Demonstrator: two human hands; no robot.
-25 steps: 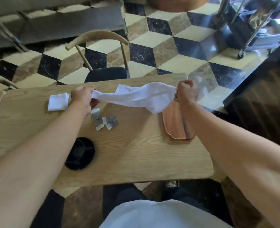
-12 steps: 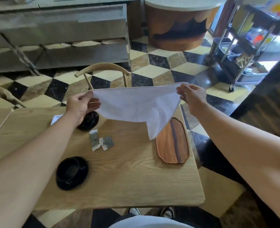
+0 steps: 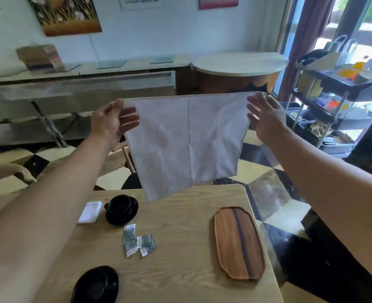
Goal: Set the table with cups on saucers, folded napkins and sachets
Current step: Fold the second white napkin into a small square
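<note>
A white cloth napkin (image 3: 187, 145) hangs spread out in the air above the far edge of the wooden table (image 3: 180, 270). My left hand (image 3: 110, 123) pinches its top left corner and my right hand (image 3: 266, 119) pinches its top right corner. On the table, a black cup on a black saucer (image 3: 121, 209) stands at the far left beside a folded white napkin (image 3: 90, 212). Several grey-green sachets (image 3: 138, 242) lie loose in the middle. A second black cup and saucer (image 3: 95, 285) sits at the near edge.
A wooden tray (image 3: 238, 242) lies on the table's right side. A chair (image 3: 128, 158) stands behind the table, partly hidden by the cloth. A metal trolley (image 3: 329, 106) with supplies is at the right, a steel counter (image 3: 78, 92) at the back.
Both hands have lifted the napkin from table height to well above it and pulled it from a bunched strip into a flat hanging sheet. The camera has tilted up.
</note>
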